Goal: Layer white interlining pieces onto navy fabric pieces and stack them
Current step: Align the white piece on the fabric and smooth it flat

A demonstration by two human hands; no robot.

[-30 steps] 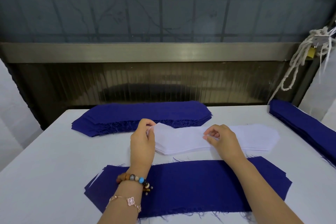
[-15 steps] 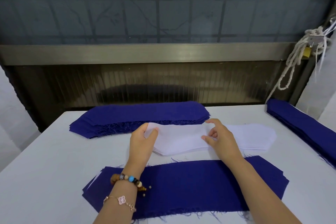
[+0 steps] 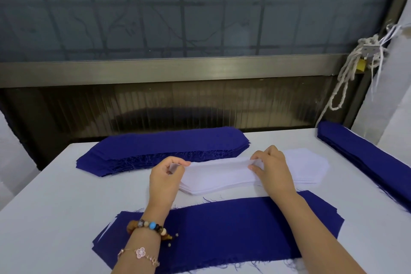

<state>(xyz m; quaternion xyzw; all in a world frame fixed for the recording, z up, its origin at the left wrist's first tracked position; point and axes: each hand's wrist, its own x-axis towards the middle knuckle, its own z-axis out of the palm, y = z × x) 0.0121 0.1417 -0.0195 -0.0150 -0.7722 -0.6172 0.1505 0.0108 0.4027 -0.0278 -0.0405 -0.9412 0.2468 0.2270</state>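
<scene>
In mid-frame, the left hand [image 3: 165, 176] is closing its fingers again on the left end of the top white interlining piece [image 3: 218, 162], while the right hand [image 3: 272, 169] is pinching its middle and raising it off the stack [image 3: 307, 169].

Nearest you on the table [image 3: 55, 196] lies the fabric pile [image 3: 233, 229] — your forearms cross over it. Just behind it sits the interlining stack [image 3: 222, 179], your left hand [image 3: 165, 176] at its left end, your right hand [image 3: 272, 169] at its middle. Behind that, the far fabric stack [image 3: 169, 144] — and along the table's right edge, another fabric stack [image 3: 367, 158].
</scene>
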